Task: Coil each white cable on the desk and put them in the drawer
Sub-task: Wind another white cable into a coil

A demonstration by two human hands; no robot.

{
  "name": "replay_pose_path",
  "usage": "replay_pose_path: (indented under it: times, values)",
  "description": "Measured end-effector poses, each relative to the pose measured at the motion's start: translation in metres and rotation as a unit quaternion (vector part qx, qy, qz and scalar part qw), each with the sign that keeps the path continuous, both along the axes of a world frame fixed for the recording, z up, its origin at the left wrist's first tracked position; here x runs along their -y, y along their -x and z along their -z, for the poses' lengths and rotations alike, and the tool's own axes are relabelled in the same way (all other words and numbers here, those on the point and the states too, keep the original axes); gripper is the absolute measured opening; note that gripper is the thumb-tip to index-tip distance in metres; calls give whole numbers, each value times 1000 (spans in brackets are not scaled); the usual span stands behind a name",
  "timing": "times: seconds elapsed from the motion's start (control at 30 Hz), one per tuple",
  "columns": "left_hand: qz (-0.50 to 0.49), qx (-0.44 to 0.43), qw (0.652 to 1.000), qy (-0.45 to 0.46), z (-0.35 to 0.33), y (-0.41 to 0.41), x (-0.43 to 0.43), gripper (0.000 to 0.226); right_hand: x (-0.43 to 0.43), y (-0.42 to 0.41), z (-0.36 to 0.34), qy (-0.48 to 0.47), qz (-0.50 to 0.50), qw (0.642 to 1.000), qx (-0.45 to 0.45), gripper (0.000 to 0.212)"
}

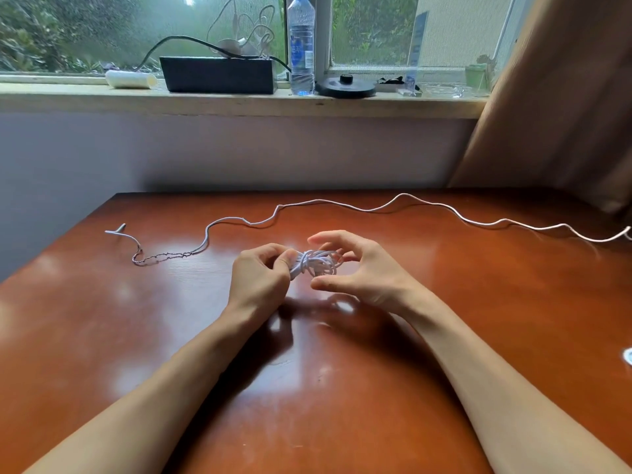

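Note:
A small coiled white cable is held just above the middle of the brown desk. My left hand pinches the coil's left end between curled fingers and thumb. My right hand curves round the coil's right side, with some fingers hidden behind the loops and the index finger and thumb spread apart. A second, long white cable lies uncoiled across the far part of the desk, from the left edge to the right edge. No drawer is in view.
Behind the desk a windowsill holds a black box with tangled cables, a water bottle, a black round base and a white roll. A brown curtain hangs at right. A small white object sits at the desk's right edge.

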State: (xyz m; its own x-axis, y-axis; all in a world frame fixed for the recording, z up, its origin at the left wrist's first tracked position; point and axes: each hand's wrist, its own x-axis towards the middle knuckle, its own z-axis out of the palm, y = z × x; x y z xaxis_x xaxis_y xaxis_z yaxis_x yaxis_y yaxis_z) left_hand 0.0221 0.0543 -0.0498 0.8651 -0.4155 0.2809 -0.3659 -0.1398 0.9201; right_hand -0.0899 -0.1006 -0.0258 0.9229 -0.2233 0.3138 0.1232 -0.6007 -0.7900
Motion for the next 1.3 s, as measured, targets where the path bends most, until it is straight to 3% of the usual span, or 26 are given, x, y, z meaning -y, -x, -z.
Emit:
replay_pose_path:
  times: [0.23,0.6,0.87,1.07,1.3]
  values:
    - [0,-117,992,40,0,-1,3,23,-17,-11,12,98,45,989,99,64]
    - [28,-188,980,64,-2,-7,-1,30,-12,-16,19,141,45,977,151,50]
    - [49,-221,971,81,-7,-5,-2,28,-8,-15,19,227,72,939,250,10]
    - [49,-197,978,52,-5,-6,-3,33,-6,-17,19,323,177,894,256,18]
    - [39,-230,969,84,-12,-9,-4,27,0,-17,18,277,180,911,248,25]
